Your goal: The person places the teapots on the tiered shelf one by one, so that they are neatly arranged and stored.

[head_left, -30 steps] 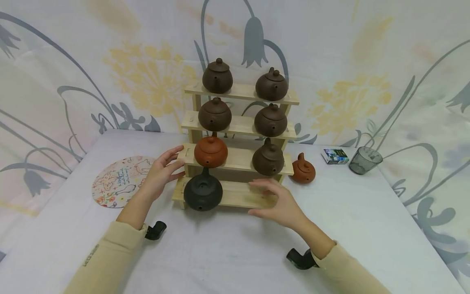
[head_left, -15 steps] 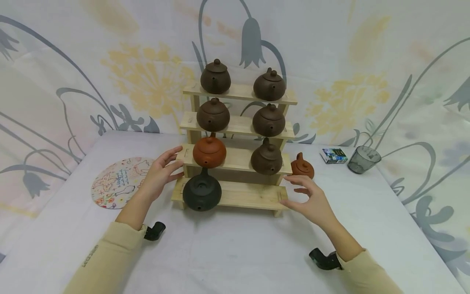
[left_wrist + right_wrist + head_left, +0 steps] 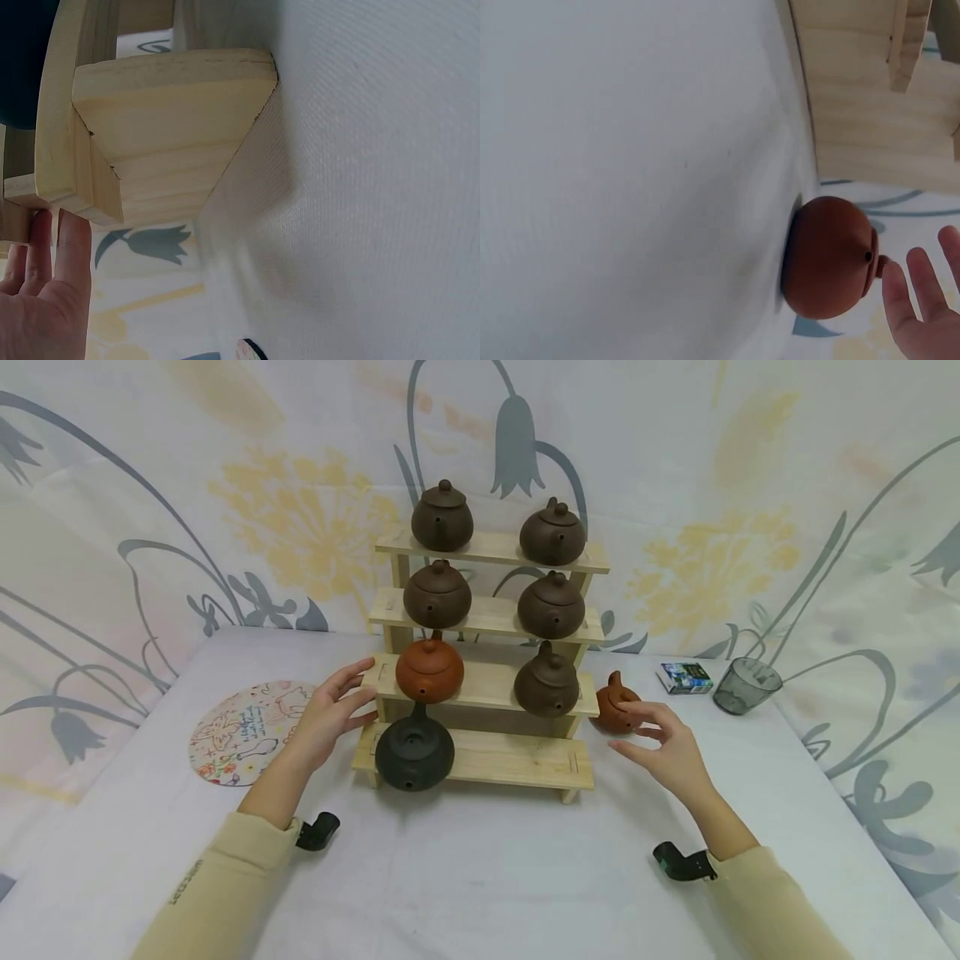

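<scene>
A tiered wooden stand [image 3: 510,760] carries several teapots. My left hand [image 3: 328,708] is at its left end, fingertips touching or very near the wood; the left wrist view shows those fingers [image 3: 71,251] beside a shelf's edge. Closest to that hand are an orange-red teapot [image 3: 430,672] and, on the lowest shelf, a black teapot [image 3: 415,758]. Right of the stand, a small reddish-brown teapot [image 3: 611,714] sits upright on the table. My right hand [image 3: 671,753] hovers just in front of it, thumb and fingers spread, partly covering it; the right wrist view shows the fingers near its lid knob [image 3: 883,266].
Dark brown teapots, such as one on the third shelf [image 3: 546,685], fill the right side and upper shelves. A printed round mat [image 3: 240,735] lies at left. A small box [image 3: 684,678] and a grey translucent cup [image 3: 745,687] stand at the back right.
My right hand has moved right, from in front of the lowest shelf to the small reddish-brown teapot on the table. The left hand has stayed at the stand's left end.
</scene>
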Tool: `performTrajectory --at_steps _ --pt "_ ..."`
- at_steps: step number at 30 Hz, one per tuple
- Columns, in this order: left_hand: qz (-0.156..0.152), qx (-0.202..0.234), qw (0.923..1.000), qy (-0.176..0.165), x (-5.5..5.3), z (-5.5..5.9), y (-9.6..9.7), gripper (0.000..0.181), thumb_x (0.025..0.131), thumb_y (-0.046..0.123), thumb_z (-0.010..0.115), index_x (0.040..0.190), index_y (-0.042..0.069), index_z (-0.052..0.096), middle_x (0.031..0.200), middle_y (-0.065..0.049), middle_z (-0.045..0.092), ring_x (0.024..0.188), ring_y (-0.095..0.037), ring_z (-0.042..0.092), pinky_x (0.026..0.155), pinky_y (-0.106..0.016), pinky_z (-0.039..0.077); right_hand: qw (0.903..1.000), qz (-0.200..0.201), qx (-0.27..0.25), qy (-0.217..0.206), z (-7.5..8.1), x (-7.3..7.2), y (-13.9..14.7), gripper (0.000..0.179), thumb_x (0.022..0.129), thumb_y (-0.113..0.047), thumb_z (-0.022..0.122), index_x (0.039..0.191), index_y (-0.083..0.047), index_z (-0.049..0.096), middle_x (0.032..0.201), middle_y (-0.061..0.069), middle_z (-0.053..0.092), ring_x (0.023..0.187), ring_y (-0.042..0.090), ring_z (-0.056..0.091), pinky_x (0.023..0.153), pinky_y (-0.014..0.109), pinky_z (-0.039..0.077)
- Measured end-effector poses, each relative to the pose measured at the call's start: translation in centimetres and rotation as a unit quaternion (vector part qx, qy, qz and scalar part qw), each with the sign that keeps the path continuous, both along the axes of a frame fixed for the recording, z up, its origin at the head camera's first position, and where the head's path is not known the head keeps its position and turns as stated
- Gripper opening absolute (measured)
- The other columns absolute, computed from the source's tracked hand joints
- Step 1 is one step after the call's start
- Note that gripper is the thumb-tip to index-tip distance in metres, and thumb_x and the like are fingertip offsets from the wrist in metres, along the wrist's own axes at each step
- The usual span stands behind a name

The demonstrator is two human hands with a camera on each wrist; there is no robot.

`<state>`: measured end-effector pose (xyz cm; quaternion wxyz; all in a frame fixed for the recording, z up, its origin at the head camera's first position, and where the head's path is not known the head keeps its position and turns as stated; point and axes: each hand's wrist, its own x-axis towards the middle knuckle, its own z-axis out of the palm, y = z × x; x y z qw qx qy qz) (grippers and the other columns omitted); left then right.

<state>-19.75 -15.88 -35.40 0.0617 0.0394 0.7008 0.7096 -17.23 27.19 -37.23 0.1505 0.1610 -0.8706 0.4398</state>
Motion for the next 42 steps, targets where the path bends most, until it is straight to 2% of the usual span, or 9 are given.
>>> performTrajectory --at_steps 5,10,12,16,21,24,28,33,42 --pt "-0.001 0.002 1.0000 -0.002 0.0 0.0 0.0 0.051 0.098 0.012 0.045 0.146 0.005 0.028 0.137 -0.019 0.030 0.121 -0.029 0.041 0.097 -0.041 0.043 0.9996 -0.016 0.018 -0.013 1.6 -0.5 -0.1 0.046 0.076 0.007 0.072 0.119 0.011 0.054 0.118 0.024 0.052 0.103 0.037 0.048 0.084 0.040 0.050" --pt "-0.001 0.002 1.0000 -0.003 0.0 0.0 0.1 0.051 0.098 0.011 0.045 0.146 0.005 0.028 0.137 -0.019 0.031 0.119 -0.027 0.042 0.096 -0.040 0.044 0.9985 -0.020 0.024 -0.045 0.3 -2.8 1.4 0.047 0.078 -0.005 0.075 0.119 0.005 0.055 0.121 0.021 0.049 0.111 0.035 0.046 0.086 0.052 0.045" --pt "-0.001 0.000 1.0000 -0.004 0.0 0.0 0.1 0.051 0.098 0.012 0.045 0.146 0.006 0.028 0.137 -0.019 0.031 0.119 -0.028 0.042 0.097 -0.040 0.044 0.9973 -0.019 0.018 -0.069 -0.6 -4.0 2.3 0.049 0.079 -0.011 0.076 0.121 0.002 0.055 0.123 0.019 0.047 0.115 0.036 0.042 0.090 0.054 0.042" --pt "-0.001 -0.001 1.0000 -0.005 0.1 0.1 0.1 0.051 0.098 0.012 0.045 0.146 0.007 0.028 0.138 -0.020 0.031 0.122 -0.030 0.040 0.098 -0.042 0.042 0.9918 -0.019 0.010 -0.126 -0.5 -5.1 2.9 0.056 0.080 -0.018 0.075 0.127 0.000 0.052 0.131 0.021 0.040 0.124 0.042 0.032 0.096 0.059 0.035" --pt "0.000 -0.001 1.0000 -0.006 0.0 0.1 0.1 0.051 0.098 0.012 0.045 0.146 0.007 0.028 0.139 -0.019 0.031 0.122 -0.030 0.040 0.098 -0.043 0.042 0.9795 0.031 0.016 -0.199 -0.8 -6.2 3.4 0.068 0.078 -0.017 0.077 0.135 -0.002 0.044 0.143 0.022 0.029 0.130 0.041 0.024 0.103 0.059 0.026" --pt "-0.001 -0.003 1.0000 -0.005 0.0 0.0 0.1 0.051 0.098 0.012 0.045 0.146 0.007 0.028 0.139 -0.019 0.031 0.121 -0.029 0.040 0.098 -0.043 0.042 0.9731 0.050 0.024 -0.223 -1.0 -6.4 3.6 0.068 0.076 -0.015 0.078 0.135 -0.003 0.045 0.142 0.022 0.028 0.125 0.041 0.029 0.101 0.057 0.029" --pt "0.000 -0.003 1.0000 -0.004 -0.1 0.0 0.2 0.051 0.098 0.011 0.045 0.146 0.007 0.028 0.138 -0.019 0.032 0.120 -0.028 0.042 0.098 -0.043 0.042 0.9697 0.041 0.041 -0.237 -1.0 -6.4 3.7 0.069 0.075 -0.019 0.079 0.134 -0.006 0.046 0.139 0.022 0.029 0.119 0.045 0.035 0.095 0.057 0.037" --pt "0.002 -0.002 1.0000 -0.004 0.0 0.2 0.1 0.050 0.098 0.011 0.045 0.146 0.006 0.028 0.137 -0.020 0.032 0.119 -0.028 0.042 0.098 -0.043 0.042 0.9639 0.040 0.056 -0.257 -0.8 -6.3 3.8 0.076 0.073 -0.023 0.081 0.138 -0.008 0.044 0.141 0.022 0.031 0.121 0.045 0.035 0.095 0.058 0.037" --pt "0.004 -0.002 1.0000 -0.007 0.0 0.1 0.0 0.050 0.098 0.010 0.045 0.146 0.006 0.029 0.137 -0.020 0.032 0.119 -0.028 0.042 0.098 -0.043 0.042 0.9654 0.016 0.078 -0.248 -0.8 -5.5 3.7 0.075 0.070 -0.033 0.082 0.134 -0.011 0.050 0.137 0.020 0.039 0.113 0.039 0.042 0.085 0.045 0.044"
